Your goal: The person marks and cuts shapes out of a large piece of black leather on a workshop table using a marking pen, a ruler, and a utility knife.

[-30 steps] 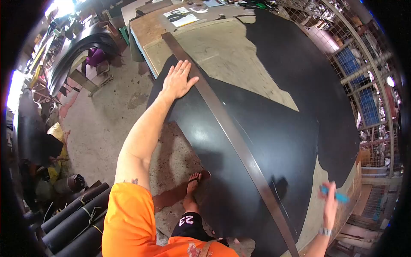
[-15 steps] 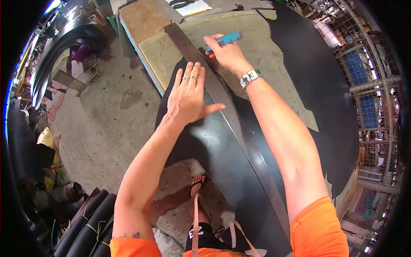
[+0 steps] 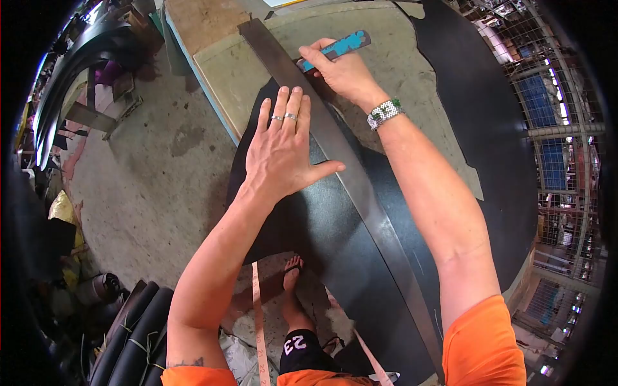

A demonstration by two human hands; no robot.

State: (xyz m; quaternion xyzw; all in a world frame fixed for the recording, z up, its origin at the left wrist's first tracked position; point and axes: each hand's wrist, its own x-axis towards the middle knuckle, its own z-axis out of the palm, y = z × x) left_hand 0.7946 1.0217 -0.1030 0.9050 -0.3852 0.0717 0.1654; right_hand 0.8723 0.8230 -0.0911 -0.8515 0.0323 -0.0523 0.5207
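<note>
My left hand (image 3: 280, 148) lies flat and open, fingers spread, across the black leather sheet (image 3: 309, 225) and the edge of a long metal straightedge (image 3: 360, 193). Its thumb reaches over the straightedge. In my right hand (image 3: 341, 74) is a flat knife (image 3: 344, 45) with worn blue paint, its upper end sticking out past my fingers. The knife's lower end comes close to the right edge of the straightedge; its tip is hard to make out. The straightedge runs diagonally from the upper left down toward my body.
The leather lies over a worn table (image 3: 399, 83), with another dark piece (image 3: 476, 96) on its right. A pink tape measure (image 3: 259, 315) hangs in front of me. Dark rolls (image 3: 138, 334) sit at lower left. A wire-mesh rack (image 3: 547, 135) stands along the right.
The head view has shifted slightly. My right hand's knife has turned a little and is sharper now. The left hand stays flat on the straightedge and leather. The tape measure has swung left.
</note>
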